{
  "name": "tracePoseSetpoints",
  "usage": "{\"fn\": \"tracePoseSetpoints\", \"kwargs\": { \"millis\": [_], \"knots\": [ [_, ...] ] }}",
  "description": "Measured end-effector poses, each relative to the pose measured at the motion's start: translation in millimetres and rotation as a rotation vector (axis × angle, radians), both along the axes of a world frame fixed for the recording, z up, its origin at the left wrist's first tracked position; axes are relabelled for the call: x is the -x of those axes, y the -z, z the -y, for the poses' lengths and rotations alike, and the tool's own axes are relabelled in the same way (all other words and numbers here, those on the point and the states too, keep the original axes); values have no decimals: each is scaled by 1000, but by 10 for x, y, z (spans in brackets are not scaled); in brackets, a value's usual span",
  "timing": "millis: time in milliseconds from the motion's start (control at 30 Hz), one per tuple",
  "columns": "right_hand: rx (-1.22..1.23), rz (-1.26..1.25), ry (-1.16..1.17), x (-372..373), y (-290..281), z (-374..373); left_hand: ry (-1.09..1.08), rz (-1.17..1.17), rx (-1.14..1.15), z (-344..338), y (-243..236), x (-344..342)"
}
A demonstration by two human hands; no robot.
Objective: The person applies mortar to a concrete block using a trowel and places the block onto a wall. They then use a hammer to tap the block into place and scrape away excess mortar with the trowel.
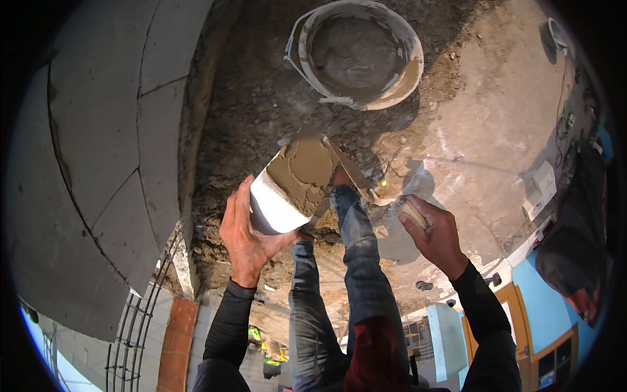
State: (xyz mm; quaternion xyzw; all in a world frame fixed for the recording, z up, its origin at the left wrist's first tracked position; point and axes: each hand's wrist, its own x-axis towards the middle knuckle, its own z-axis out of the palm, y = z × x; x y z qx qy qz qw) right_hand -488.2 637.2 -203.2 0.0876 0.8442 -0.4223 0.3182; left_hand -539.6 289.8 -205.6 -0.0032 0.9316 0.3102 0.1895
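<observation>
Mortar (304, 166) lies thick over the upper face of one white block (277, 208), held up in front of the person's two legs (362, 255) in jeans. The left hand (247, 245) clasps this block in a wide grip at its near left end. The right hand (437, 235) is wrapped around the wooden handle (413, 214) of one trowel (358, 176), which stands edge-on at the block's right side; whether the two touch, I cannot tell. Farther out, one round bucket (408, 85) with more mortar inside stands on the ground (470, 117). One wall (98, 130) of several grey blocks rises at the left.
</observation>
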Motion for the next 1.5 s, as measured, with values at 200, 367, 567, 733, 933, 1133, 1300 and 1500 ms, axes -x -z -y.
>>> {"fn": "tracePoseSetpoints", "kwargs": {
  "millis": [200, 367, 567, 733, 933, 1133, 1300, 1500],
  "knots": [
    [-206, 34, -154, 154, 269, 178, 45, -31, 20, -89, 16, 71],
    [-110, 9, -101, -8, 59, -61, 36, -5, 45, 15, 44, 58],
    [-92, 102, -60, 414, 368, 155, 95, 15, 27, -131, 82, 139],
    [76, -33, -25, 477, 203, 402, 76, 27, 53, -161, 99, 107],
    [28, -83, -111, 354, -160, 448, 67, 60, 121, -213, 156, 96],
    [-19, -20, -204, 206, -487, 233, 17, 95, 203, -182, 200, 15],
    [-171, 20, 77, 492, -275, -75, -45, 131, 166, -175, 196, -104],
    [-514, 10, -35, 790, 340, -432, -114, 212, 165, -164, 131, -314]
  ]
}}
